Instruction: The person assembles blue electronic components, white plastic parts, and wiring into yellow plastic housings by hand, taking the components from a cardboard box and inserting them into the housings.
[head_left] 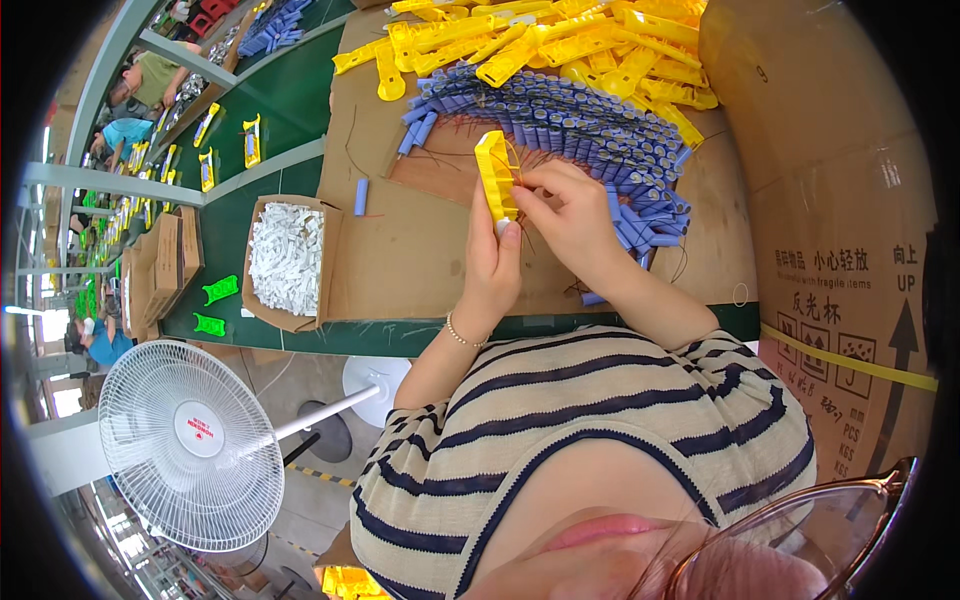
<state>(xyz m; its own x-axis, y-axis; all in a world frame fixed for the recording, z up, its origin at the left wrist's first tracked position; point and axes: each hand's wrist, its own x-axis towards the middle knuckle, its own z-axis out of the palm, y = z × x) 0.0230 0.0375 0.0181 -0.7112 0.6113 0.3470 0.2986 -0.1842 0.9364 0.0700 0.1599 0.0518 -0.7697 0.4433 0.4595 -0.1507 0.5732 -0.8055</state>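
My left hand (490, 262) is closed round the lower end of a yellow plastic housing (493, 172), held upright above the cardboard-covered table. A small white piece shows at its bottom, by my left thumb. My right hand (572, 212) reaches in from the right, thumb and fingertips pinched together at the housing's open side. Between them is a thin reddish wire, which loops along the housing; part of it is hidden by the fingers. Beyond both hands lies a big heap of blue cylindrical battery cells (560, 118) with thin wires. One loose cell (361, 197) lies to the left.
Yellow housings (620, 45) are piled at the back. At left stands a carton (328, 265) of small white parts, with green plastic pieces (221, 290) beside it. A tall carton (830, 150) walls the right side. A white fan (190, 445) stands lower left; people work farther off.
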